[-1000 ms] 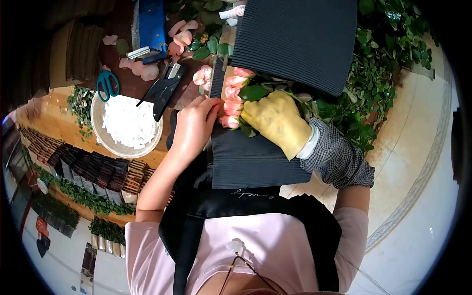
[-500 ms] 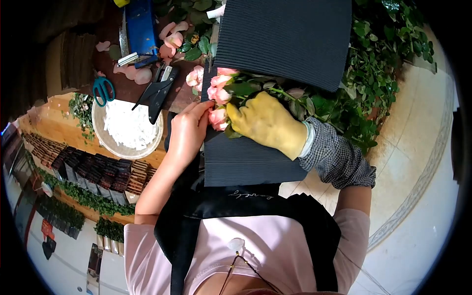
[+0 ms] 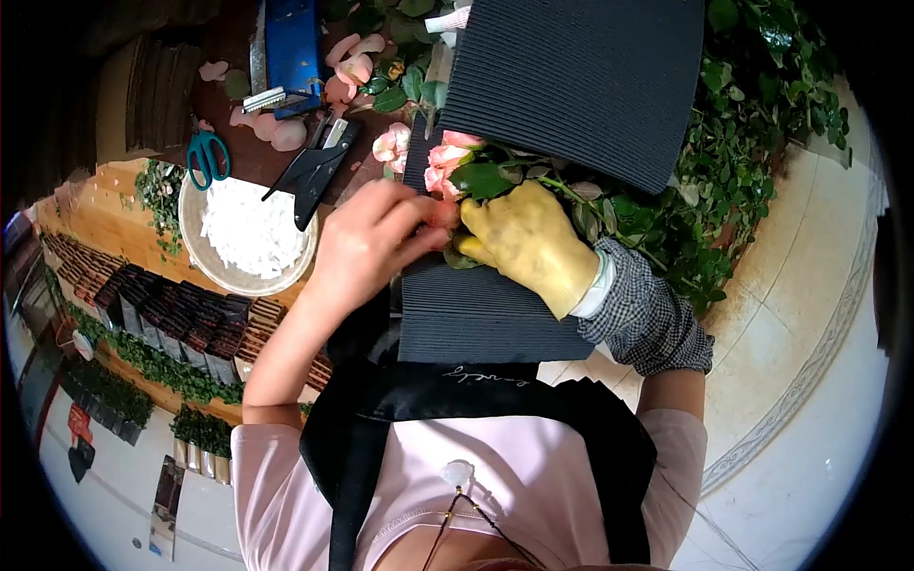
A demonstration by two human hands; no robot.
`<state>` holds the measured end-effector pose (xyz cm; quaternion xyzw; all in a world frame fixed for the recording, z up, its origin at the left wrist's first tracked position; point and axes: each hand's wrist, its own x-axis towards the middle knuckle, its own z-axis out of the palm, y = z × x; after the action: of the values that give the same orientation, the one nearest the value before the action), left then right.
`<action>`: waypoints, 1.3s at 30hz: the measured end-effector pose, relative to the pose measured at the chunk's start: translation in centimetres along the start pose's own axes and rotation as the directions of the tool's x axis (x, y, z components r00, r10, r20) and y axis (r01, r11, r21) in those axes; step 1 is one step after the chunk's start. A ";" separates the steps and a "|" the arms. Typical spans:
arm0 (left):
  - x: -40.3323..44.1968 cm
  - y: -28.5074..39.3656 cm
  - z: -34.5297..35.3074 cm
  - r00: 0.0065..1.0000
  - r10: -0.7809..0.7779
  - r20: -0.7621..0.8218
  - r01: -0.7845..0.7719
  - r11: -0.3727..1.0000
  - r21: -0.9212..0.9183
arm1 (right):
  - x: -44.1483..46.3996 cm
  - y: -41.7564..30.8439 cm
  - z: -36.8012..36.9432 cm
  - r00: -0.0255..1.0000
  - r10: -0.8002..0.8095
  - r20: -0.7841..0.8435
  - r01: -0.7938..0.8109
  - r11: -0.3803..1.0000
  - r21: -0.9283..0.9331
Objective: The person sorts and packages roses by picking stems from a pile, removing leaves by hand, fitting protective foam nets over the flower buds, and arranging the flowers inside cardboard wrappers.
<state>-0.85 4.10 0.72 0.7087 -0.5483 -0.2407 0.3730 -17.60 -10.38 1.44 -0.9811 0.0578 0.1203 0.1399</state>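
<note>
Pink roses (image 3: 444, 169) lie sideways on black corrugated sheet (image 3: 495, 324), their blooms at the left and leafy stems running right. My bare left hand (image 3: 376, 238) has its fingertips closed on the lowest rose bloom, mostly covering it. Wearing a yellow glove, my right hand (image 3: 533, 243) is curled round the stems just behind the blooms, thumb and fingers close to the left fingertips. A raised flap of corrugated sheet (image 3: 581, 86) lies over part of the stems.
A black stapler-like tool (image 3: 319, 171) and teal-handled scissors (image 3: 208, 159) are at the left. Below them a round bowl (image 3: 193, 249) holds white pieces. Loose petals (image 3: 354, 68) lie near a blue tool (image 3: 292, 48). Heaped foliage (image 3: 733, 190) fills the right side.
My left hand has turned and reached right, its fingers now covering the lowest bloom. The right hand stays on the stems. The whole view has shifted slightly.
</note>
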 end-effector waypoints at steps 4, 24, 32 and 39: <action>0.8 -1.3 0.1 0.933 0.320 0.166 -0.339 0.936 0.099 | -0.5 0.5 -0.3 0.994 0.002 -0.114 0.007 0.996 0.085; 0.9 -0.5 -1.0 0.963 0.207 0.174 -0.226 0.970 0.095 | 1.5 0.3 -0.6 0.971 0.129 -0.202 -0.176 0.956 -0.233; 1.7 -2.2 2.2 0.924 0.380 0.046 -0.380 0.897 0.228 | 0.6 0.9 -0.7 0.938 0.220 -0.268 -0.228 0.974 0.000; 1.6 -1.7 1.9 0.952 0.303 0.044 -0.302 0.905 0.299 | 0.9 0.9 -1.4 0.869 0.417 -0.267 -0.387 0.909 0.157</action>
<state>-0.88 2.27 -1.66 0.6642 -0.6812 -0.0918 0.2941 -16.54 -11.69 2.30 -0.9462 0.2868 -0.0038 0.1496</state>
